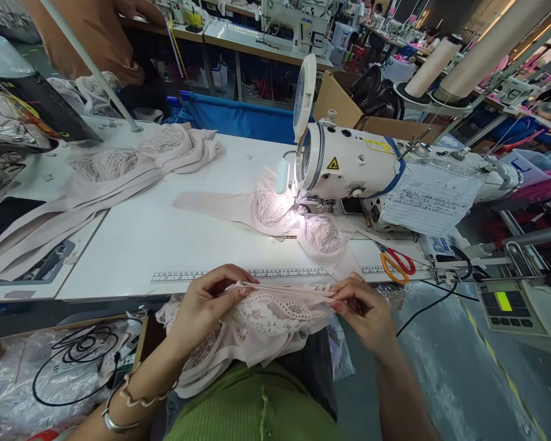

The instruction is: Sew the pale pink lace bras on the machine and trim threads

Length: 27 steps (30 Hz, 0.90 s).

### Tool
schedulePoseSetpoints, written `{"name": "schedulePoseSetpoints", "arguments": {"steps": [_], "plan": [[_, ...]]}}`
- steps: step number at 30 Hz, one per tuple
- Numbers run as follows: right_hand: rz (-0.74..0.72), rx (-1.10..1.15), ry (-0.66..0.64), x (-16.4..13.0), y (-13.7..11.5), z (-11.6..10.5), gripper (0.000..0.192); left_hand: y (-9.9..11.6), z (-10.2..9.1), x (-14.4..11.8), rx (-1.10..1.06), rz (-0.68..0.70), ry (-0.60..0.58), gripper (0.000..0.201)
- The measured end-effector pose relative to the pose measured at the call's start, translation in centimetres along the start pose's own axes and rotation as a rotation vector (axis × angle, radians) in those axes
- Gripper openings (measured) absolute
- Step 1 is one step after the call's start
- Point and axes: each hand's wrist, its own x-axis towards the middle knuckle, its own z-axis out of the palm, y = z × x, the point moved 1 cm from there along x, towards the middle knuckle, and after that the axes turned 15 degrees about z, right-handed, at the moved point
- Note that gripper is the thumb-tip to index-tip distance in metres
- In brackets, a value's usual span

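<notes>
Rows of sewing tables stretch behind your white bench (165, 233). Your left hand (206, 306) and right hand (365, 309) pinch a lace piece (275, 315) in your lap, not yet at the needle. At 12 o'clock another piece (266, 208) sits under the machine (349, 162); a pile (119, 165) lies at 10, scissors (397, 263) at 2.

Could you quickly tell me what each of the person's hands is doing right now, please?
Left hand: closed, pinching the top edge of the pale lace garment.
Right hand: closed, pinching the same edge at its other end.
</notes>
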Motion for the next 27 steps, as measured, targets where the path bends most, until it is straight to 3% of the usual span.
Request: {"name": "schedulePoseSetpoints", "arguments": {"steps": [9,15,18,22,24,27], "plan": [[-0.071,-0.118,0.216,-0.2,0.3,1.6,0.026,-0.7,0.2,-0.5,0.073,0.124,0.072,0.005],[0.048,-0.222,0.274,-0.2,0.3,1.7,0.01,-0.6,0.4,-0.4,0.102,0.126,0.074,0.005],[0.027,-0.253,0.206,0.2,-0.1,1.3,0.007,-0.6,0.8,-0.5,0.105,0.123,0.08,0.006],[0.052,-0.125,0.037,1.0,-0.8,-0.4,0.014,-0.7,0.4,-0.4,0.036,0.129,0.078,0.01],[0.07,-0.031,-0.106,1.3,-1.4,-1.4,0.017,-0.3,-0.2,0.0,0.006,0.101,-0.036,0.015],[0.055,0.061,-0.288,1.6,-2.9,-1.7,0.019,0.9,-0.5,0.8,0.051,0.057,-0.368,0.019]]}}
